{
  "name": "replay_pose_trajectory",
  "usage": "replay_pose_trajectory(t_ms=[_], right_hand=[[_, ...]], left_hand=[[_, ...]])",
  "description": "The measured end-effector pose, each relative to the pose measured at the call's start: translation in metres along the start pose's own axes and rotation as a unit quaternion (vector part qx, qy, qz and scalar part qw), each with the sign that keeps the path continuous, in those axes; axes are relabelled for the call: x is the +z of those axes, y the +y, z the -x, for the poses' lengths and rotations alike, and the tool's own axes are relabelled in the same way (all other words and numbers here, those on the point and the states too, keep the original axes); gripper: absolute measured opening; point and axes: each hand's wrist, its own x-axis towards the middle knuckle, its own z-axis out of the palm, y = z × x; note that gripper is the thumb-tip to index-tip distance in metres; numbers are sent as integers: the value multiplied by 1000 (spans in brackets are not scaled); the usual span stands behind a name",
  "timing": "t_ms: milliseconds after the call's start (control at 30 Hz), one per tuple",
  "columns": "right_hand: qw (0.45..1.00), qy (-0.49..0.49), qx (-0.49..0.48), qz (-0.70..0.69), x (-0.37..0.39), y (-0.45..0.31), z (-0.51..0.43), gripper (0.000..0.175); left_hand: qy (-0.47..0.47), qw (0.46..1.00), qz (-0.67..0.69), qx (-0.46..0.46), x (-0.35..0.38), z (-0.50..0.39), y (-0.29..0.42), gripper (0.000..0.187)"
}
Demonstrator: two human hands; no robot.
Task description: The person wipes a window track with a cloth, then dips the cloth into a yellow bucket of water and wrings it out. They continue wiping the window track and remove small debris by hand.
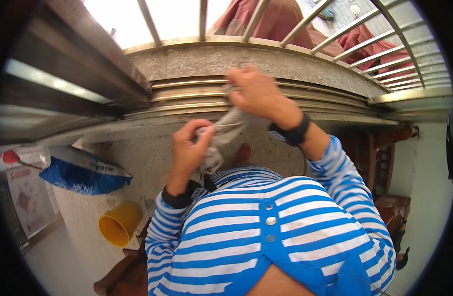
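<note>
A pale, crumpled cloth (230, 127) is stretched between my two hands. My right hand (254, 90) grips its upper end over the metal tracks of a sliding window (189, 95), and its fingertips reach toward the stone sill (189, 61). Lower and to the left, my left hand (191, 144) holds the other end, with a bunched part of the cloth hanging below the fingers. My right fingers hide part of the tracks, so I cannot tell whether the cloth touches them.
Metal window bars (203, 20) curve beyond the sill. A dark window frame (89, 51) stands at the left. Below it are a blue and white bag (85, 177) and a yellow bucket (121, 224). Brown wooden furniture (382, 162) stands at the right, beside a pale wall (426, 177).
</note>
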Motion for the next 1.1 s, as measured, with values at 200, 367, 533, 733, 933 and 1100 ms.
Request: replay_pose_trajectory(t_ms=[200,367,533,733,933,1100], right_hand=[[978,160,-133,-24,5,7,26,27],[936,92,-314,-126,30,-66,-35,24],[949,45,-310,-30,57,-106,-65,26],[948,28,-306,83,52,-110,-66,29],[962,60,-253,86,52,-86,-55,28],[957,26,-258,131,43,-65,-42,26]], left_hand=[[-72,997,15,29,20,7,0,12],[44,998,-26,-45,-25,24,-7,12],[118,992,-38,-38,-61,31,-14,12],[117,993,-6,-22,-57,13,-20,13],[80,995,-50,-23,-48,3,-16,12],[66,997,-49,-11,-43,1,-22,12]])
